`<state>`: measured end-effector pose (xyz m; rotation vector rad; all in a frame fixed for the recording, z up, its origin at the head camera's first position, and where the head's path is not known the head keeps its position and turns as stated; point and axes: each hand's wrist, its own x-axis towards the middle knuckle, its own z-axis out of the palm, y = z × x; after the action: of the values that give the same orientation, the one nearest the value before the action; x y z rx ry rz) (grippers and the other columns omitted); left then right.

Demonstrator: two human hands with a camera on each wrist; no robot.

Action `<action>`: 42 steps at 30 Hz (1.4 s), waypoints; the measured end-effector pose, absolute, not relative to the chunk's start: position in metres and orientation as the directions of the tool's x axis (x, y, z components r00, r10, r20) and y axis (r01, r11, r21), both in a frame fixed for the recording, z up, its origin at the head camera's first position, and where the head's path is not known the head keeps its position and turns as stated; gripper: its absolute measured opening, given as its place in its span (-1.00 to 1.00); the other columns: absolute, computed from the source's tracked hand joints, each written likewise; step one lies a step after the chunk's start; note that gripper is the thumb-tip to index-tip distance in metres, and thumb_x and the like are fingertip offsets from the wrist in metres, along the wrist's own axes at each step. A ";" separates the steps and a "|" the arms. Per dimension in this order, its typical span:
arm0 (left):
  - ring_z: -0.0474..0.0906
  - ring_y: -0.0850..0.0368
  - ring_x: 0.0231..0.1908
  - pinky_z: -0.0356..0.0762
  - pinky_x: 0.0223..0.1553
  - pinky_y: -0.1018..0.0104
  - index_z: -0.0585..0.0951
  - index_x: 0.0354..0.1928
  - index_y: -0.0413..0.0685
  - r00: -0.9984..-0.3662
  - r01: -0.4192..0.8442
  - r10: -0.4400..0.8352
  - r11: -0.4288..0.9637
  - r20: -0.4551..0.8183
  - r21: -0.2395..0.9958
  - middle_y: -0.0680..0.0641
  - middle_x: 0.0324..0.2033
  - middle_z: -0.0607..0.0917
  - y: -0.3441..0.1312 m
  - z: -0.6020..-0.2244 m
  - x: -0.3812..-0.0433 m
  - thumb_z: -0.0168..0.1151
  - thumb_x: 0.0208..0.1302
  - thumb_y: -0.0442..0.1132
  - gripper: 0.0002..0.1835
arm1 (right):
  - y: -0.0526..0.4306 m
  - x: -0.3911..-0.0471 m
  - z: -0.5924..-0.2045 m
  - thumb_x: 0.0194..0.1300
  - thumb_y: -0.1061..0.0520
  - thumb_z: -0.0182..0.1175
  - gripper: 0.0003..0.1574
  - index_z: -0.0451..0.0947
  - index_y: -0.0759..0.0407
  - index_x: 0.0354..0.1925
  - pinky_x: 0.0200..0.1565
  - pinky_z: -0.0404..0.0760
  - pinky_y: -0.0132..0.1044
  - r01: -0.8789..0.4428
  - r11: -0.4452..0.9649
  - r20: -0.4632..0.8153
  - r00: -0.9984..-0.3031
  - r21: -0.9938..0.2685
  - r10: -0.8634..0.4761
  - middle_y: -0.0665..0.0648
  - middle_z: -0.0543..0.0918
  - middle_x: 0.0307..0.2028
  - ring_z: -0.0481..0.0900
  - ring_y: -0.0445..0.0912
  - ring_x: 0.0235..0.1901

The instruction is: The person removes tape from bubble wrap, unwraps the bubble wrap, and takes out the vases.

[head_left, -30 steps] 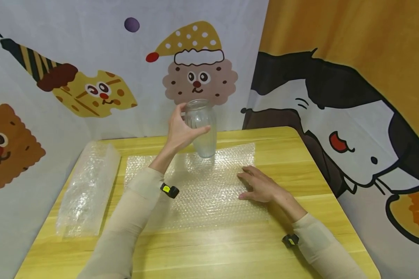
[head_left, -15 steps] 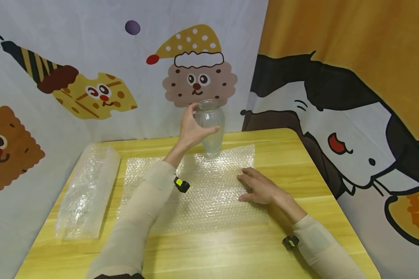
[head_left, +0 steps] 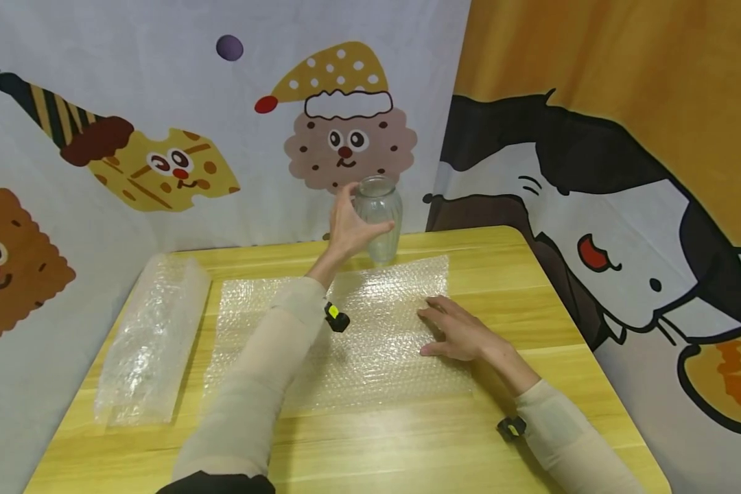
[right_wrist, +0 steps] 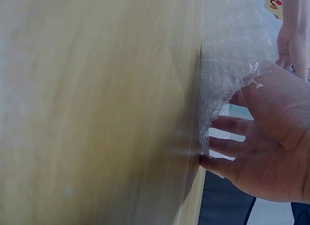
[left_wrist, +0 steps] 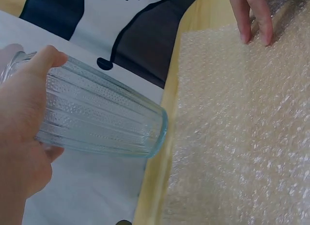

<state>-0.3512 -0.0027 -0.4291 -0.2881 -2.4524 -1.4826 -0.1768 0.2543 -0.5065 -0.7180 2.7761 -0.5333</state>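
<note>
A clear ribbed glass vase (head_left: pixel 383 223) stands upright in the head view at the table's far edge. My left hand (head_left: pixel 353 226) grips it from the left, thumb across its front and fingers behind. The left wrist view shows the vase (left_wrist: pixel 106 111) with its base beside the edge of the bubble wrap. A flat sheet of bubble wrap (head_left: pixel 370 343) lies across the middle of the table. On its right side rests my right hand (head_left: pixel 457 329), fingers spread and fingertips on the sheet. In the right wrist view, the right hand's fingers (right_wrist: pixel 227 146) touch the sheet's edge.
A folded bundle of bubble wrap (head_left: pixel 151 343) lies at the table's left side. The yellow wood-grain table (head_left: pixel 370 453) ends at a cloth backdrop (head_left: pixel 191 89) printed with cartoon figures, close behind the vase.
My left hand has carried the vase to the right and farther back, off the far part of the bubble wrap sheet. The right hand has stayed in place on the sheet.
</note>
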 end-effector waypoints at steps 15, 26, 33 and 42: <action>0.43 0.05 0.36 0.54 0.40 -0.05 0.22 0.50 0.11 -0.940 0.319 0.051 0.488 0.338 0.813 -0.03 0.39 0.43 0.013 -0.449 -0.360 0.71 -0.14 0.09 0.17 | 0.253 -0.177 -0.505 0.20 -0.35 0.43 0.11 0.32 0.11 0.52 0.52 0.33 0.28 -0.428 0.807 -0.122 -0.850 -0.408 -0.513 0.34 0.17 0.59 0.22 0.27 0.54; 0.44 0.05 0.34 0.55 0.40 0.00 0.24 0.48 0.06 -0.931 0.336 0.047 0.495 0.361 0.802 -0.05 0.36 0.44 0.016 -0.453 -0.364 0.72 -0.14 0.06 0.15 | 0.254 -0.177 -0.505 0.22 -0.34 0.42 0.10 0.31 0.10 0.53 0.53 0.31 0.28 -0.417 0.806 -0.132 -0.851 -0.419 -0.509 0.34 0.16 0.59 0.21 0.27 0.55; 0.43 0.02 0.35 0.52 0.42 0.00 0.22 0.49 0.06 -0.931 0.343 0.074 0.516 0.357 0.785 -0.07 0.36 0.43 0.016 -0.451 -0.365 0.72 -0.13 0.06 0.16 | 0.253 -0.177 -0.504 0.20 -0.34 0.44 0.12 0.30 0.11 0.53 0.53 0.31 0.28 -0.417 0.810 -0.133 -0.852 -0.413 -0.507 0.34 0.16 0.59 0.21 0.28 0.55; 0.39 0.01 0.40 0.47 0.47 0.00 0.14 0.54 0.10 -0.938 0.334 0.111 0.537 0.327 0.775 -0.07 0.41 0.39 0.015 -0.450 -0.364 0.70 -0.08 0.08 0.20 | 0.253 -0.177 -0.505 0.21 -0.35 0.43 0.11 0.31 0.10 0.53 0.51 0.33 0.28 -0.420 0.809 -0.136 -0.850 -0.410 -0.510 0.34 0.16 0.59 0.22 0.27 0.54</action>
<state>-0.3639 0.0148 -0.4501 -0.3744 -2.5376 -1.3555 -0.1765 0.2534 -0.5050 -0.7194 2.7563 -0.5436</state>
